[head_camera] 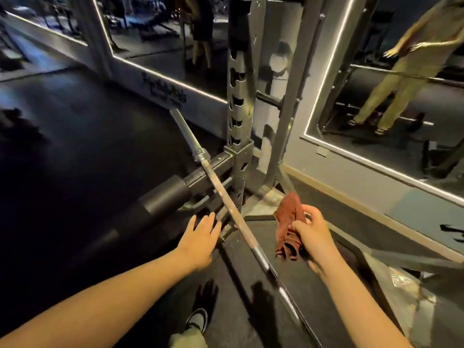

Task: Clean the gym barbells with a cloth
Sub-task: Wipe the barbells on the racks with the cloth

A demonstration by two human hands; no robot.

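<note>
Looking down through the head view, you grip the red cloth (pixel 288 227) bunched in your right hand (pixel 311 234), fingers curled round it. It is just beside the barbell (pixel 226 204) but not on it, gathered, I judge, to wrap the shaft. The barbell runs slantwise across the rack (pixel 238 96) base toward your feet. Your left hand (pixel 200 237) reaches flat, fingers straight and slightly spread, near the shaft, likely to steady it. I cannot tell whether it touches.

Worn metal, soft cloth, matt floor

The barbell (pixel 227 200) is dull, rust-tinged metal with a shinier lower stretch; the cloth (pixel 288 222) is rough red fabric; the rack post (pixel 238 101) is scuffed grey steel.
</note>
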